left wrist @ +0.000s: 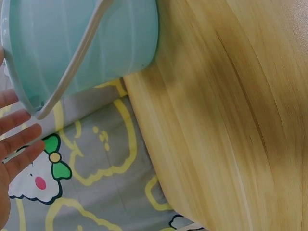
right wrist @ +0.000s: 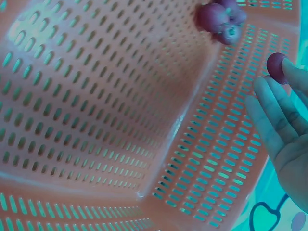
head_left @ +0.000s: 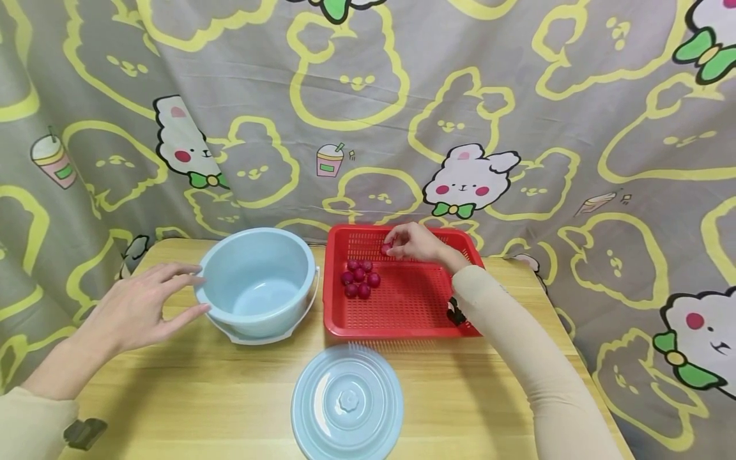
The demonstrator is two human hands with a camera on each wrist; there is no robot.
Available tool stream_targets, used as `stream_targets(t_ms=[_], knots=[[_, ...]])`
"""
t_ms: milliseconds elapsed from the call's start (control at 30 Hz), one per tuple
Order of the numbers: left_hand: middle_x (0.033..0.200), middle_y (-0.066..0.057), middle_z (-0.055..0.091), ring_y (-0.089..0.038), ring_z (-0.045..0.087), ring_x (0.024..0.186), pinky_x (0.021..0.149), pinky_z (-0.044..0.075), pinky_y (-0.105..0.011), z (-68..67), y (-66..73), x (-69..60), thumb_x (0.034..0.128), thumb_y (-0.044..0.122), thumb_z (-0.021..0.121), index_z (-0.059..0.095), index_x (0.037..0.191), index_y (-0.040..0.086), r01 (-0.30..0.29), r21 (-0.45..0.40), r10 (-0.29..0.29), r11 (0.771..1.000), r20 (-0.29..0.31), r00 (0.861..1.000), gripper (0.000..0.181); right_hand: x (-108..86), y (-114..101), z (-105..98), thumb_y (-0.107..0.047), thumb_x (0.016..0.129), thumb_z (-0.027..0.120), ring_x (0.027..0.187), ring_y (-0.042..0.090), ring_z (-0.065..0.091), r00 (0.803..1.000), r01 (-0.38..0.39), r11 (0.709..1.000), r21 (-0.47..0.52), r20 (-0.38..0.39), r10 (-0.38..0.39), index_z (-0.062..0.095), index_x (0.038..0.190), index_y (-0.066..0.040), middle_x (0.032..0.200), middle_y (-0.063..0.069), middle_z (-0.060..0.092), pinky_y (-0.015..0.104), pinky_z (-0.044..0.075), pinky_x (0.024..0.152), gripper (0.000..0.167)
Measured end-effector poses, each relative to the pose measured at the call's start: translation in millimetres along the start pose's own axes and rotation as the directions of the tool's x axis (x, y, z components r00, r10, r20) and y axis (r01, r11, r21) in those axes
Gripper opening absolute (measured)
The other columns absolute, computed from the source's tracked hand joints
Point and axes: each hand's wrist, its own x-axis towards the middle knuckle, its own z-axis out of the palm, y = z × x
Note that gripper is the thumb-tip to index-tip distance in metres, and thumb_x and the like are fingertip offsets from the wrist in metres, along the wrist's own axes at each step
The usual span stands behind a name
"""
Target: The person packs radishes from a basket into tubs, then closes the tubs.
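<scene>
My right hand (head_left: 418, 243) pinches a small dark-red round fruit (right wrist: 276, 68), plum-like, between thumb and fingers over the back part of the red basket (head_left: 402, 333). Several more such fruits (head_left: 359, 275) lie in a cluster on the left of the basket floor. At the left, my left hand (head_left: 140, 306) has its fingers spread at the near-left rim of a light-blue bucket (head_left: 261, 297); nothing is held in it. The bucket's inside shows no fruit. In the left wrist view, the bucket's handle (left wrist: 77, 60) hangs down its side.
A round light-blue lid (head_left: 347, 402) lies on the wooden table (head_left: 230, 396) in front of the basket. Behind the table hangs a grey patterned curtain (head_left: 368, 128). The bucket stands just left of the basket.
</scene>
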Motion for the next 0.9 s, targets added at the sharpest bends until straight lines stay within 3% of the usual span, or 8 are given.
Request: stream_targets(t_ms=[133, 367, 500, 667, 900], knots=[[0.120, -0.014, 0.076, -0.040, 0.073, 0.102, 0.061, 0.057, -0.053, -0.4, 0.1, -0.1, 0.0788, 0.056, 0.085, 0.079, 0.107, 0.018, 0.003, 0.001, -0.003, 1.000, 0.002, 1.000, 0.048, -2.1, -5, -3, -0.011, 0.097, 0.075, 0.082, 0.029, 0.072, 1.000, 0.009, 1.000, 0.029, -0.018, -0.009, 0.075, 0.114, -0.007, 0.096, 0.021, 0.077, 0.031, 0.060, 0.073, 0.017], [0.119, -0.012, 0.076, -0.038, 0.073, 0.101, 0.059, 0.056, -0.050, 0.0, -0.3, 0.3, 0.0780, 0.055, 0.085, 0.079, 0.107, 0.018, -0.008, 0.000, 0.008, 1.000, -0.010, 1.000, 0.047, -4.2, -17, -7, -0.016, 0.098, 0.076, 0.091, 0.040, 0.073, 0.999, 0.039, 0.994, 0.103, -0.031, -0.036, 0.075, 0.117, -0.009, 0.098, 0.021, 0.075, 0.055, 0.063, 0.084, 0.020], [0.119, -0.012, 0.076, -0.038, 0.073, 0.101, 0.059, 0.056, -0.050, 0.0, 0.4, 0.8, 0.0782, 0.055, 0.085, 0.079, 0.106, 0.018, -0.006, 0.000, 0.006, 1.000, -0.007, 1.000, 0.047, -4.6, -23, -8, -0.016, 0.098, 0.076, 0.095, 0.042, 0.074, 0.998, 0.047, 0.988, 0.148, -0.038, -0.041, 0.074, 0.119, -0.008, 0.104, 0.027, 0.073, 0.055, 0.063, 0.084, 0.023], [0.119, -0.011, 0.076, -0.037, 0.073, 0.102, 0.059, 0.056, -0.049, 0.0, 0.4, 1.0, 0.0766, 0.052, 0.087, 0.078, 0.106, 0.018, -0.005, 0.003, 0.005, 1.000, -0.004, 1.000, 0.045, -5.8, -30, -9, -0.014, 0.098, 0.075, 0.096, 0.045, 0.075, 0.997, 0.063, 0.979, 0.196, -0.054, -0.053, 0.073, 0.120, -0.008, 0.101, 0.022, 0.074, 0.045, 0.066, 0.079, 0.023], [0.120, -0.011, 0.076, -0.037, 0.073, 0.102, 0.063, 0.057, -0.052, -1.1, 0.3, 1.2, 0.0767, 0.051, 0.087, 0.079, 0.106, 0.018, -0.003, -0.002, 0.003, 1.000, 0.002, 1.000, 0.046, -6.7, -48, -8, -0.015, 0.097, 0.077, 0.088, 0.028, 0.078, 0.994, 0.102, 0.964, 0.244, -0.065, -0.089, 0.073, 0.118, -0.009, 0.104, 0.022, 0.076, 0.037, 0.066, 0.078, 0.022]])
